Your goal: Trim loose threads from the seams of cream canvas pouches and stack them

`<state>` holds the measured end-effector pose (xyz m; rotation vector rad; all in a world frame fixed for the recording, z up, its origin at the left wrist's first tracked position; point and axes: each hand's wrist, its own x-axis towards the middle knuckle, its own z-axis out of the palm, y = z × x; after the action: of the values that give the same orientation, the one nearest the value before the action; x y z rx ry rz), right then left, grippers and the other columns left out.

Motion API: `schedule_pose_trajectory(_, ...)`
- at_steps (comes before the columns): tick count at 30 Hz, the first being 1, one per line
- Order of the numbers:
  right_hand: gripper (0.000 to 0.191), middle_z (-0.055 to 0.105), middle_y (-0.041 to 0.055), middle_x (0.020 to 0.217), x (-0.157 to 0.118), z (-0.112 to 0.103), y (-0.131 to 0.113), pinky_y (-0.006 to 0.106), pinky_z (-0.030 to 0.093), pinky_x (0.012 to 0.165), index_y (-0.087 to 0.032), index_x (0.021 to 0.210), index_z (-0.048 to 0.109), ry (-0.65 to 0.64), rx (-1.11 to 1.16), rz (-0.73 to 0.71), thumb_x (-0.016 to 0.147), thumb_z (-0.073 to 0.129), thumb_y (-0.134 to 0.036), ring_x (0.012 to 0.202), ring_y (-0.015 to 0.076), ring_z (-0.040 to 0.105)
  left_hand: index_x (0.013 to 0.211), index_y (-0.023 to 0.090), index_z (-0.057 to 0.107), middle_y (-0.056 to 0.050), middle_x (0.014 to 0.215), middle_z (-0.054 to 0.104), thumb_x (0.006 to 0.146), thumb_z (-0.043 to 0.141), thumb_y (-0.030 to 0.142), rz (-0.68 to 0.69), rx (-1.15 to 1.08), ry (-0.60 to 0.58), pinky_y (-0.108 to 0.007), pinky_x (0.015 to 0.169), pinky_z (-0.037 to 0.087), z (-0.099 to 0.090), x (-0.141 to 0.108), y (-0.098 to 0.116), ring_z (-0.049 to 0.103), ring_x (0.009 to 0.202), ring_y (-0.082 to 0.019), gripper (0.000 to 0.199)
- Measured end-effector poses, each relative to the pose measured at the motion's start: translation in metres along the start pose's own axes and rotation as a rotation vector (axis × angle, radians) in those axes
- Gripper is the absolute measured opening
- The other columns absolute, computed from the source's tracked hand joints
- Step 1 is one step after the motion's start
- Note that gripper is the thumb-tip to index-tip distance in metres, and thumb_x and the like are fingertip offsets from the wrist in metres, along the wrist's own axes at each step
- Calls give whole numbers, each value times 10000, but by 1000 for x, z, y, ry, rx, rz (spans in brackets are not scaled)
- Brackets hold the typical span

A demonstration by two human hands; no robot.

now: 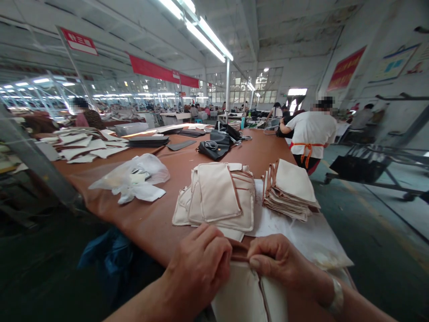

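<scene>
My left hand [197, 264] and right hand [281, 259] are close together at the near edge of the bench [150, 223], almost knuckle to knuckle. My fingers [264, 255] are curled and pressed together, pinching a short brown binding strip [238, 250] at the top of a cream canvas panel [239, 295]. The tight pinch seems to keep the strip taut and lined up with the panel's edge, where a brown seam runs down the cloth. The panel stands up in front of me, tilted toward my body, its lower part cut off by the view.

Just ahead lie two stacks of similar brown-edged canvas pieces [217, 197] [290, 190], within easy reach, probably so I needn't leave my spot. The right-hand stack sits on a white paper sheet [301, 232], perhaps to keep the pale cloth off the brown bench top. Farther along are a crumpled plastic bag [130, 176] and black bags [214, 150], while a co-worker in a white shirt [311, 134] sits beyond, well away from my hands.
</scene>
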<state>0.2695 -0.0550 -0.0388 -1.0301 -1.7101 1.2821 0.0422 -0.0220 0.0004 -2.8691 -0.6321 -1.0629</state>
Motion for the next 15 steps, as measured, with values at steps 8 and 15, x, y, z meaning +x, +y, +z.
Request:
schedule_pose_trajectory(8,155,549,-20,647,1,7,-7,206,346,552,-157,710,582,31,-261,-160,855,564,-210,587,103,472,734,167,554,13,735,532,988,432,327,-433,-718,-554,-212,620,383,6,19,-5,469,671,-127,324)
schedule_pose_trajectory(15,205,645,55,870,0,-1,-7,272,463,734,-162,985,657,180,-461,-280,915,578,-337,787,170,586,696,193,513,8,653,563,959,457,306,-429,-441,-230,-210,586,406,24,-1,-7,533,607,-134,291)
